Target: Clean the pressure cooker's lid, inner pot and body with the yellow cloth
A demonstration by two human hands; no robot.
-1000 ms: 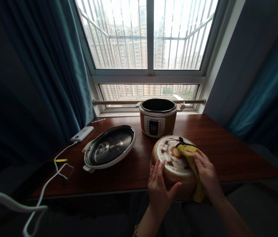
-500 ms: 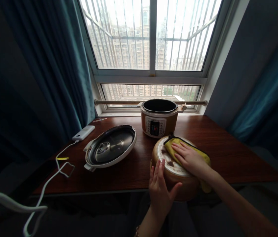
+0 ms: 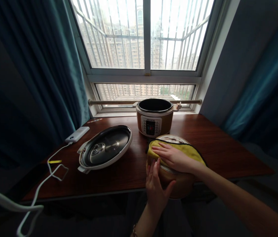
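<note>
One flat right hand presses soft yellow cloth over a round brown pot, at four o'clock of the glossy desk; the left hand, thumb spread wide, touches its curved side.

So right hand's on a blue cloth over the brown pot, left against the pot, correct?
No: the cloth is yellow, not blue, as the head view shows. Right hand is on it over the brown pot, left hand against the pot.

Left hand has its fingers angled toward the far side, thumb kicked out right. Right hand is pretty much flat, palm down, fingers stretched left, its forearm slanting in from near right.
</note>
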